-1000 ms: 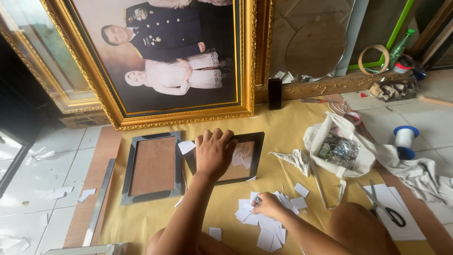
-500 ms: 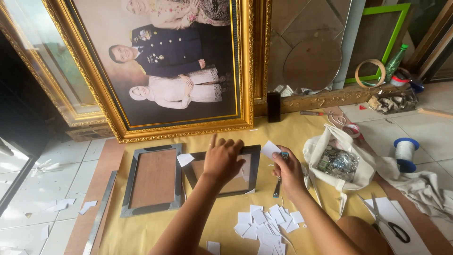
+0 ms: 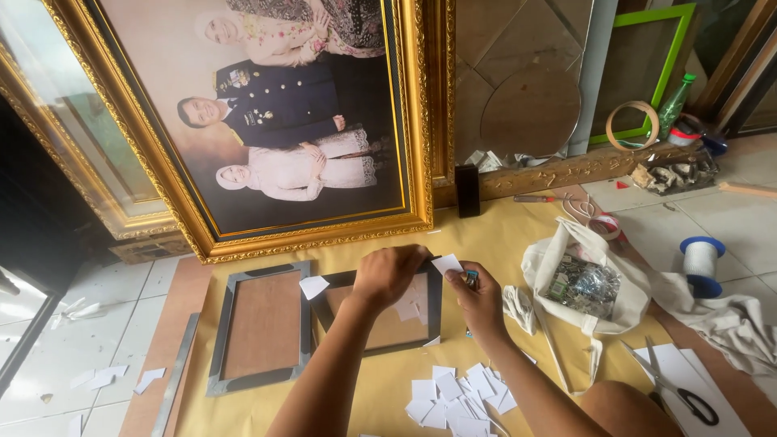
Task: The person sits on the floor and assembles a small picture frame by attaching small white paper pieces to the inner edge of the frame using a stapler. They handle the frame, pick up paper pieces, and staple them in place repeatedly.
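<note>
A small dark picture frame (image 3: pixel 433 311) with a brown backing board lies face down on the yellow paper. My left hand (image 3: pixel 388 275) curls over its top edge, fingers bent. At the frame's upper right corner, my right hand (image 3: pixel 479 301) pinches a white card square (image 3: pixel 447 263) together with a small blue-tipped tool (image 3: pixel 471 279). Another white square (image 3: pixel 313 286) rests between this frame and a grey frame (image 3: pixel 259 328) lying to its left. A heap of white card squares (image 3: pixel 461 396) sits near my right forearm.
A large gold-framed portrait (image 3: pixel 283 121) leans at the back. An open cloth bag of metal bits (image 3: pixel 583 283) lies to the right, with scissors (image 3: pixel 680 388) on white paper, a blue thread spool (image 3: pixel 700 263), a tape roll (image 3: pixel 631 125) and a green bottle (image 3: pixel 672 105). White tiles lie on the left.
My right hand left the card heap and rose to the dark frame's upper right corner with a card. My left hand shifted from flat on the backing to the top edge.
</note>
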